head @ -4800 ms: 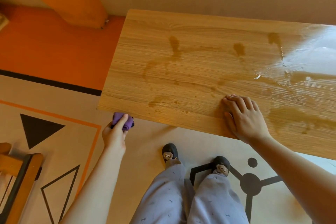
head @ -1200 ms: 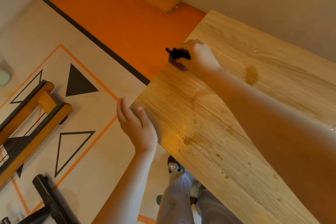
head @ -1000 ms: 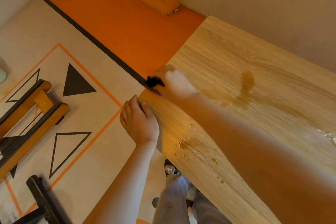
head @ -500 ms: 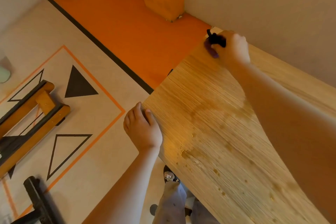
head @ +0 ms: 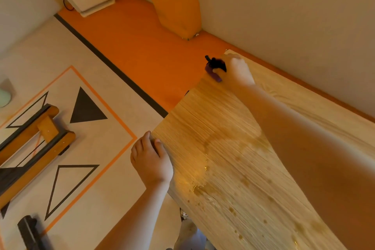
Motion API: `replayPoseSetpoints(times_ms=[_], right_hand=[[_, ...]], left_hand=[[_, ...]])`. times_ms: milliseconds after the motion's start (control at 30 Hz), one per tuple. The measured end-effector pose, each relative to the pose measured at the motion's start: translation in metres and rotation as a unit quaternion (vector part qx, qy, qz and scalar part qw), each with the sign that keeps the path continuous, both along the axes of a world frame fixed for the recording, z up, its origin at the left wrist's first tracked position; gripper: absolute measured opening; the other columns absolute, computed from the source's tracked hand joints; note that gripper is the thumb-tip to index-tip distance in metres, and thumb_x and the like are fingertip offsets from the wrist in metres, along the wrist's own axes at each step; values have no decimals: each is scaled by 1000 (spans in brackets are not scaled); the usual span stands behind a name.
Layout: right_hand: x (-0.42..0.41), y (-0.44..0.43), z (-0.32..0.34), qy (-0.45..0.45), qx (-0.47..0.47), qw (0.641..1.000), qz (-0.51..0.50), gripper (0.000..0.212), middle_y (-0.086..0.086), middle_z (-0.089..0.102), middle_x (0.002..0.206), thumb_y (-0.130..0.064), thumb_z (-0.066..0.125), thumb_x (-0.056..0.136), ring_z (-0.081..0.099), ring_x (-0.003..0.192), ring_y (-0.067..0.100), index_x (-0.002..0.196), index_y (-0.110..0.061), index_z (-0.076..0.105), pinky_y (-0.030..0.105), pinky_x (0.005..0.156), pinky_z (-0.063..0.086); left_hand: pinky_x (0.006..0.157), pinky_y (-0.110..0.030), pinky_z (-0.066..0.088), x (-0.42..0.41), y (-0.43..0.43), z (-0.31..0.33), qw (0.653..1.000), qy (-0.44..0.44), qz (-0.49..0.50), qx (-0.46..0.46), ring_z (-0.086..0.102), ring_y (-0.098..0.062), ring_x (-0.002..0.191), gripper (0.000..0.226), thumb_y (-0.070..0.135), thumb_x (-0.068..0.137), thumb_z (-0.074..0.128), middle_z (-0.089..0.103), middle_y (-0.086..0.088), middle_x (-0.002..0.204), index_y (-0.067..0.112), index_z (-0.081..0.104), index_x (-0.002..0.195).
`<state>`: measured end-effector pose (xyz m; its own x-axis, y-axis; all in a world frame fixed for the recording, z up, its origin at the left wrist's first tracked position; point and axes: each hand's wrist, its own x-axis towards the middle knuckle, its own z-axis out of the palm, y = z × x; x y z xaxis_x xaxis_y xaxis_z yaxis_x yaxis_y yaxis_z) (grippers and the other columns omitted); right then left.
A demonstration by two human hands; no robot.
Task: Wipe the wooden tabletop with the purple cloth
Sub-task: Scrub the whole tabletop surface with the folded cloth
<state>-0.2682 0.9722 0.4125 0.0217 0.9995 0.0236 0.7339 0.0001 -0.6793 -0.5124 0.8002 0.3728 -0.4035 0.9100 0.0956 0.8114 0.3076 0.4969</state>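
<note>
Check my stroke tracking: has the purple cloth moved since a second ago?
Yes. The purple cloth, in the right hand, went along the tabletop edge from the near corner by the left hand toward the far corner.

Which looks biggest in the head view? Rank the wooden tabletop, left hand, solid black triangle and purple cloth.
1. wooden tabletop
2. left hand (nearer camera, so unsure)
3. solid black triangle
4. purple cloth, partly under right hand
</note>
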Motion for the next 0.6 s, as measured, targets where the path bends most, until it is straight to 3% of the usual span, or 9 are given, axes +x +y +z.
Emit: replayPoseSetpoints(times_ms=[100, 200, 333, 433, 600], right_hand=[[27, 19, 5, -14, 6, 998, -61, 17, 4, 59, 104, -12, 58, 88, 56, 91, 22, 103, -7, 63, 33, 73, 48], [39, 30, 12, -12, -6, 997, -76, 15, 1, 53, 95, -6, 55, 89, 51, 82, 17, 101, -6, 64, 29, 68, 44], [44, 41, 12, -15, -27, 994, -105, 19, 7, 61, 97, -7, 54, 89, 54, 79, 20, 107, -6, 62, 33, 66, 48], [44, 40, 11, -7, -44, 992, -119, 29, 14, 63, 109, -12, 56, 90, 59, 90, 26, 119, -7, 58, 36, 74, 52], [62, 14, 9, -8, -38, 990, -132, 32, 14, 62, 114, -17, 58, 91, 60, 98, 28, 122, -9, 56, 33, 75, 49]], left_hand=[[101, -50, 40, -1, 1, -2, 1000, -2, -1, 4, 50, -32, 118, 45, 29, 93, 38, 60, -13, 123, 7, 56, 128], [99, -51, 41, 0, 1, -2, 1000, -2, 0, 7, 50, -33, 117, 46, 29, 92, 38, 61, -15, 122, 6, 56, 127], [98, -51, 42, 0, 1, -1, 1000, -6, -3, 9, 50, -33, 116, 47, 30, 92, 37, 61, -15, 122, 6, 56, 127], [99, -50, 41, -1, 1, -1, 1000, -6, 0, 7, 50, -33, 116, 47, 30, 92, 37, 60, -14, 123, 6, 56, 127], [101, -50, 40, -1, 2, -2, 1000, -8, 4, 2, 48, -33, 118, 46, 30, 92, 37, 60, -14, 123, 7, 56, 127]])
